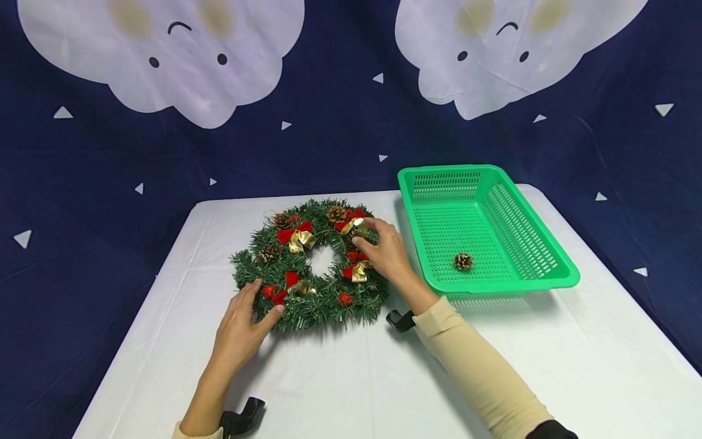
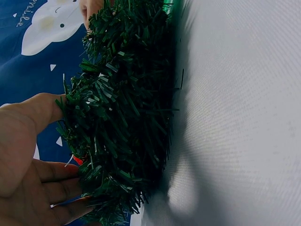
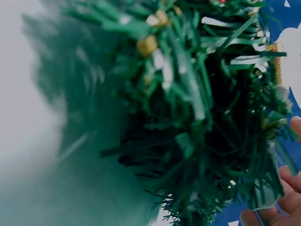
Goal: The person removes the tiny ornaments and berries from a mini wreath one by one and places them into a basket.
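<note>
A green tinsel wreath (image 1: 323, 311) lies on the white table, trimmed with red-and-gold bows, red berries and pine cones. My left hand (image 1: 239, 326) rests at its near left edge, fingers spread and fairly straight. In the left wrist view, the thumb and fingers of that hand (image 2: 28, 160) touch the green tinsel (image 2: 117, 108). On the wreath's right side, my right hand (image 1: 386, 250) pinches a small pine cone (image 1: 356, 233) between thumb and fingers, beside a bow (image 1: 351, 224). The right wrist view shows mostly blurred tinsel (image 3: 188, 113), with fingertips (image 3: 289, 188) at the edge; the cone is hidden there.
A green plastic basket (image 1: 548, 283) stands to the right of the wreath, with one pine cone (image 1: 463, 261) inside. The white tablecloth (image 1: 340, 384) extends in front. A dark blue cloth with white clouds (image 1: 340, 152) hangs behind the table.
</note>
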`<state>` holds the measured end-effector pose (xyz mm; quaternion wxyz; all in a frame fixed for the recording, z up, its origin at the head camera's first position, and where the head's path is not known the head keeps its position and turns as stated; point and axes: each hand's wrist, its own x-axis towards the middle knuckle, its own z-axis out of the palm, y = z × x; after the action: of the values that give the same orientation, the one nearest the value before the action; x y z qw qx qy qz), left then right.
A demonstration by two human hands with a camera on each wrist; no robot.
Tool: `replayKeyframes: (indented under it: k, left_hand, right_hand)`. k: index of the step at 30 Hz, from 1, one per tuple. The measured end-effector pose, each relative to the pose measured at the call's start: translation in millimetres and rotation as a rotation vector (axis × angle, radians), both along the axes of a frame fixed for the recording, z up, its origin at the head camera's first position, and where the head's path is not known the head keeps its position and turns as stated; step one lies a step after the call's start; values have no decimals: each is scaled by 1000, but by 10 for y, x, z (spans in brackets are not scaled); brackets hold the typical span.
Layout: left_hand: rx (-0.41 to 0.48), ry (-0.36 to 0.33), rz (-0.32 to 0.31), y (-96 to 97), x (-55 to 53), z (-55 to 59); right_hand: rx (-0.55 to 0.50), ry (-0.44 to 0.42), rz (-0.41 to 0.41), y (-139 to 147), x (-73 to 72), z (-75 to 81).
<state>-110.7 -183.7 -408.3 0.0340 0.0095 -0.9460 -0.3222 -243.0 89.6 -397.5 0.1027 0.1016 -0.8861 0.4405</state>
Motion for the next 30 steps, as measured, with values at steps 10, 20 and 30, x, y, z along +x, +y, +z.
replayKeyframes:
  k: [10,20,30]
  left_hand:
    - [-2,5,1,1,-2,-14]
    - [-3,11,6,8,0,-14]
    - [-9,14,4,9,0,-20]
  right_hand:
    - [34,-31,11,-12,-63,-84]
    - [66,-18,29,-12,-90,-135]
    - [89,-40,27,-24,-129,-191]
